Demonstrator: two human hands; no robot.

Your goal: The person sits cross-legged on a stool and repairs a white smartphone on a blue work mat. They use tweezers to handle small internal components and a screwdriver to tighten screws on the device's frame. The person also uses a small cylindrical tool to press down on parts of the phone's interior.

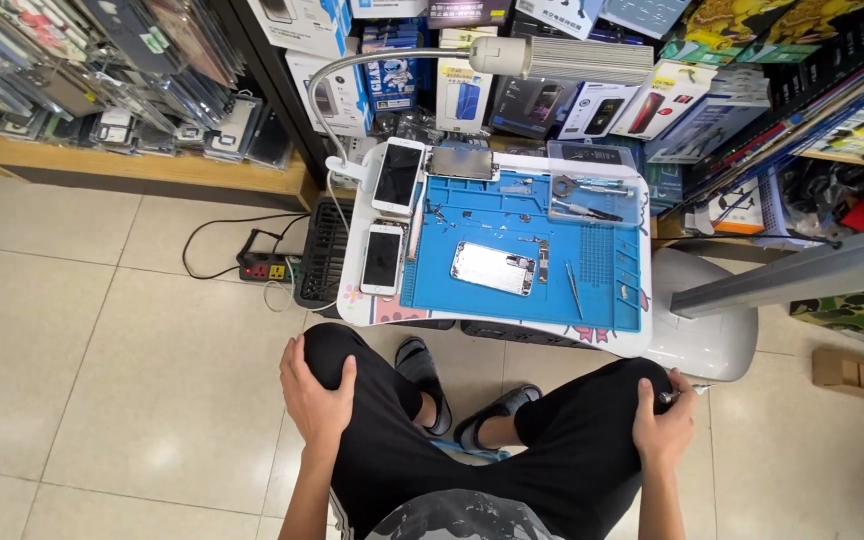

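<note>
My left hand (315, 398) rests flat on my left knee, fingers spread, holding nothing. On my right knee lies my right hand (664, 423), with a small dark tool tip showing at its thumb. Ahead stands a small white table (362, 305) with a blue repair mat (522, 245). An opened phone body (493, 267) lies in the mat's middle. Beside the mat on the left sit two white phones (398, 174) (383, 258). A removed screen part (461, 162) lies at the mat's far edge. Tweezers (573, 290) lie right of the opened phone.
A gooseneck lamp (562, 58) hangs over the table. A clear tray with tools (592, 195) sits on the mat's far right. A power strip with cables (264, 267) lies on the tiled floor at left. Shelves of boxed accessories (472, 60) stand behind. A white stool (702, 320) stands at right.
</note>
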